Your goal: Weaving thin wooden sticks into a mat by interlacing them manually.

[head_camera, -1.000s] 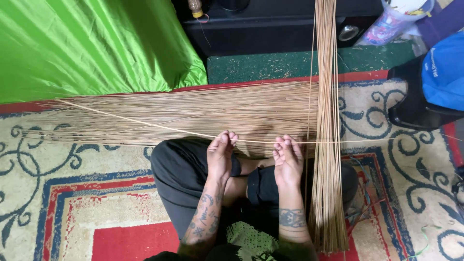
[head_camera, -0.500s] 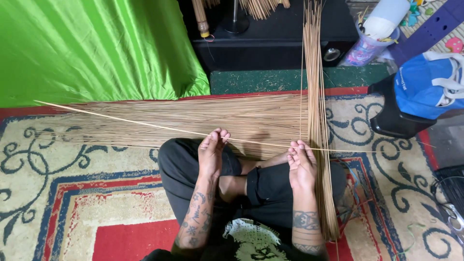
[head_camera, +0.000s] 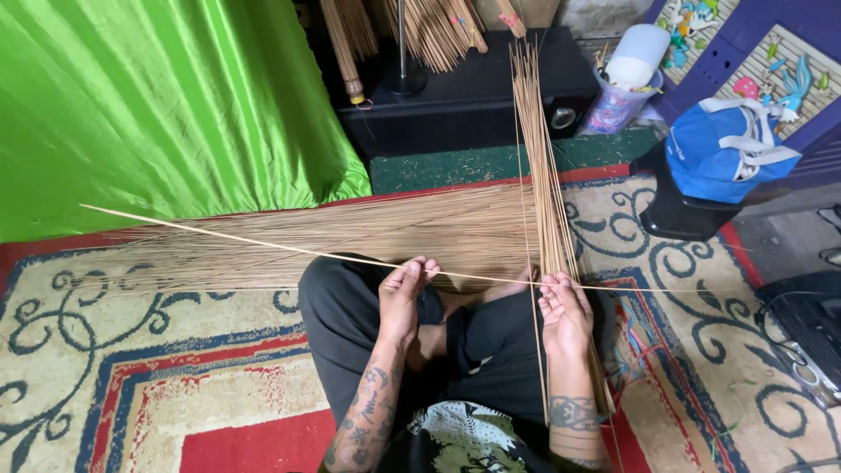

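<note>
I sit cross-legged in dark trousers on a patterned rug. My left hand (head_camera: 405,296) pinches one long thin stick (head_camera: 263,244) that slants from the far left across my lap to the right. My right hand (head_camera: 565,314) holds the same stick and rests against an upright bundle of thin sticks (head_camera: 541,175) running away from me. A wide flat layer of the same tan sticks (head_camera: 350,235) lies crosswise on the rug just beyond my knees.
Green cloth (head_camera: 158,105) covers the left. A black low cabinet (head_camera: 464,105) stands ahead with more stick bundles (head_camera: 420,26) leaning on it. A plastic cup with a white bottle (head_camera: 626,83), a blue bag (head_camera: 727,149) and a black box (head_camera: 806,333) sit at right.
The view has tilted up, showing more of the cabinet and far bundles. Both hands stay on the single stick, and my right hand has shifted slightly right against the upright bundle.
</note>
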